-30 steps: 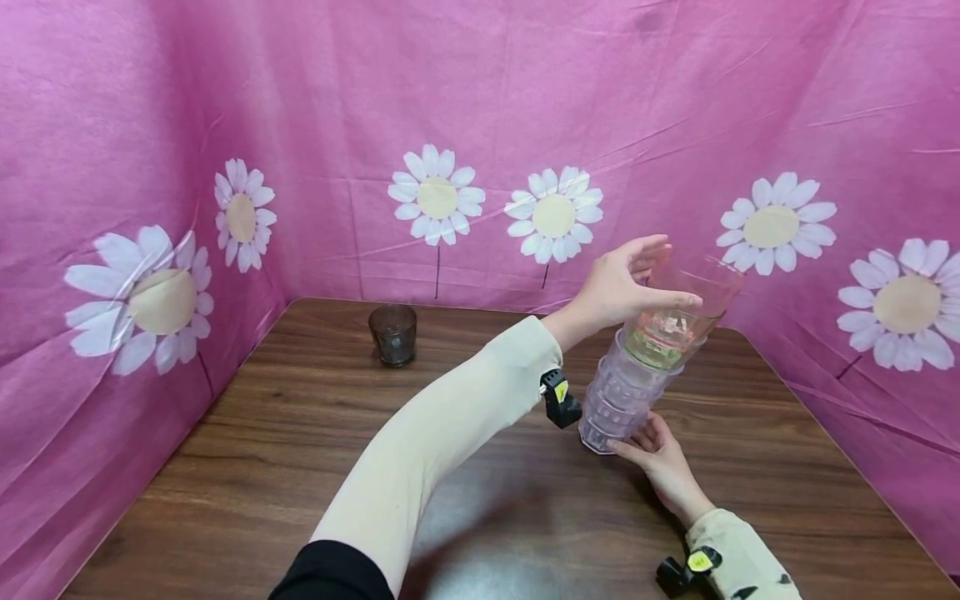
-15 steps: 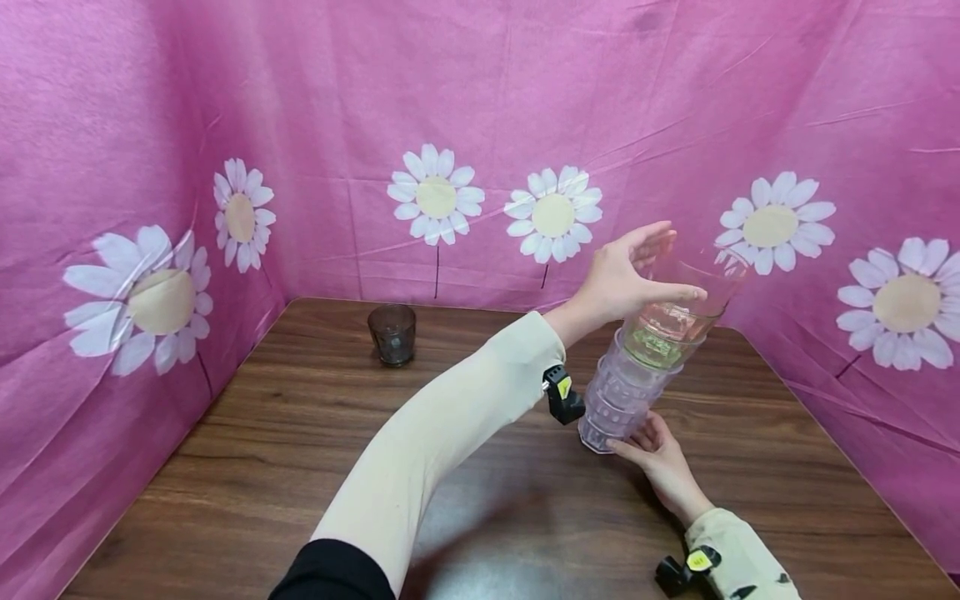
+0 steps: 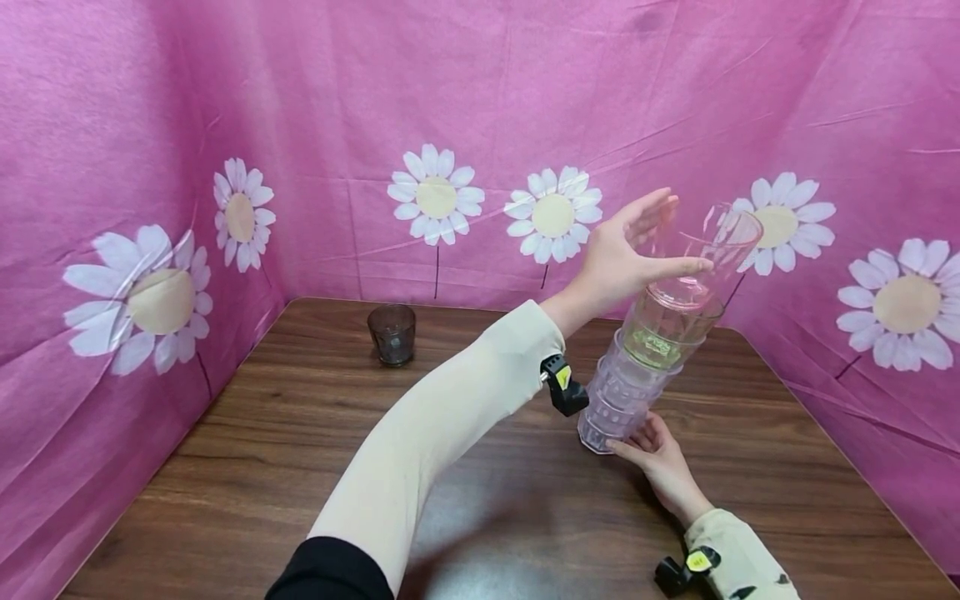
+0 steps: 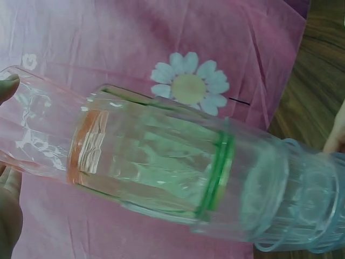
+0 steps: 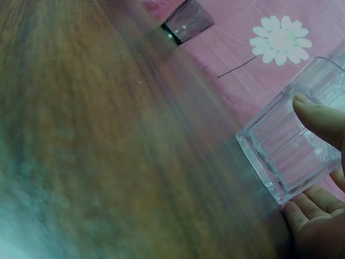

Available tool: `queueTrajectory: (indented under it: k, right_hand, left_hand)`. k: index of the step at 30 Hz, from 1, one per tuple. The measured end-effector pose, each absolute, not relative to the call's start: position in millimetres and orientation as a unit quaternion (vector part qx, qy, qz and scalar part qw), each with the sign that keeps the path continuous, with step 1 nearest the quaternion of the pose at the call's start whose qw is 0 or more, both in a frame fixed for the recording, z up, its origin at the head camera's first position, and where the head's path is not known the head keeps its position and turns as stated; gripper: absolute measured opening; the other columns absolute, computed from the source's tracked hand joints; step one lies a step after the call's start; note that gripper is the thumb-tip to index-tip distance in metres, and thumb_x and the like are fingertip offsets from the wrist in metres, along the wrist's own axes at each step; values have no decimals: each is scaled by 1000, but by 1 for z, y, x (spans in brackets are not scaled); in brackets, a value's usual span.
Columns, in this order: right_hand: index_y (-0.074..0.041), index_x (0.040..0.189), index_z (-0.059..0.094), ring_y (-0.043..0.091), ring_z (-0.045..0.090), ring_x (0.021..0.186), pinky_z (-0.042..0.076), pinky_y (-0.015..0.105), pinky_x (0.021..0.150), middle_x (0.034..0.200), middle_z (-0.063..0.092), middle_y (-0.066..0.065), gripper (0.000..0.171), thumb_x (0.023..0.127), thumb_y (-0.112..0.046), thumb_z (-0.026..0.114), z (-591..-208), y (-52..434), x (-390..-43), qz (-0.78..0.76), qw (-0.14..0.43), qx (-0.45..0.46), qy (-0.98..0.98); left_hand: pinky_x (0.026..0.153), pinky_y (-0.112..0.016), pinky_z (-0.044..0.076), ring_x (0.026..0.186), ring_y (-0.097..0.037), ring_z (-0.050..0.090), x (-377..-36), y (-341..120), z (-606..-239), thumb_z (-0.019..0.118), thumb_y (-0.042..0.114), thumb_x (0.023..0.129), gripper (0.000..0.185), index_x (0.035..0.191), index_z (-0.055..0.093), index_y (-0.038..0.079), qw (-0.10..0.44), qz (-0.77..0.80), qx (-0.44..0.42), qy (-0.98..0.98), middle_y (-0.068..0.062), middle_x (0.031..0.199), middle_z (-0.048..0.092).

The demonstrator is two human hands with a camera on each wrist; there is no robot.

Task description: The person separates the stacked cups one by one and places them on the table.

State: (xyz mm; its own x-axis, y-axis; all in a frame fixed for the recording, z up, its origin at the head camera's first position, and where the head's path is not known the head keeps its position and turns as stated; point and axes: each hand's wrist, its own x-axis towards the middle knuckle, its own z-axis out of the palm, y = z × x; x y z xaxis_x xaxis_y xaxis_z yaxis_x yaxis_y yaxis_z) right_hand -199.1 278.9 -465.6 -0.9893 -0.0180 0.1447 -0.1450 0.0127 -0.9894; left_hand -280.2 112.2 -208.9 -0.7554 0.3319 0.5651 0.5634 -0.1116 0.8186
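i see a plain cream left sleeve [image 3: 420, 442] with soft creases, meeting a black band [image 3: 333, 571] higher up. at its cuff [image 3: 550, 333] sits a blocky black camera [image 3: 570, 402] with a yellow patch [image 3: 563, 377] and a tiny silvery fitting [image 3: 543, 377]. the right sleeve [image 3: 738, 550] is pale cream too, with dark patches [image 3: 744, 592] low down, and its black wrist camera [image 3: 670, 577] carries a yellow label [image 3: 699, 562] (lettering too small for me to read).

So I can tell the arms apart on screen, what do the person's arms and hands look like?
The left hand and right hand are ungloved. The left sleeve is plain cream, with black cloth higher up; the right sleeve is pale with dark patches. The left sleeve carries a small black camera, the right another, both yellow-marked.
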Motion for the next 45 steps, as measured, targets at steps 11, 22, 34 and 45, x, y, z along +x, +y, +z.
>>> queueTrajectory:
  k: [11, 22, 34, 45]
  right_hand:
    - [-8, 135, 36, -4, 57, 107, 50, 14, 89, 117, 58, -18, 60, 87, 6, 70, -462, 279, -199, 682, 37, 48, -729]
    - [-11, 131, 39, -3, 58, 106, 51, 14, 88, 115, 58, -17, 57, 86, 8, 70, -464, 280, -200, 689, 39, 48, -722]
    - [-9, 133, 38, -4, 57, 106, 50, 13, 88, 115, 58, -18, 59, 86, 7, 70, -461, 279, -199, 685, 40, 41, -726]
    - [-6, 135, 36, -5, 56, 106, 49, 12, 89, 116, 57, -18, 61, 86, 7, 70, -462, 279, -199, 680, 40, 40, -731]
  left_hand:
    - [98, -7, 41, 118, 11, 50, -280, 95, -192, 88, 0, 73, 89, 149, 43, 9, 96, -718, -322, -609, 6, 143, 55]
    - [100, -10, 42, 118, 5, 54, -300, 65, -200, 89, 1, 71, 86, 146, 46, 5, 153, -730, -297, -596, -2, 140, 58]
    - [103, -11, 40, 127, -4, 52, -318, 38, -228, 88, 1, 72, 91, 149, 40, 0, 152, -723, -265, -619, -8, 146, 52]
    - [104, -13, 41, 129, -12, 53, -326, 29, -257, 88, -3, 71, 88, 147, 43, -1, 150, -720, -237, -634, -13, 143, 54]
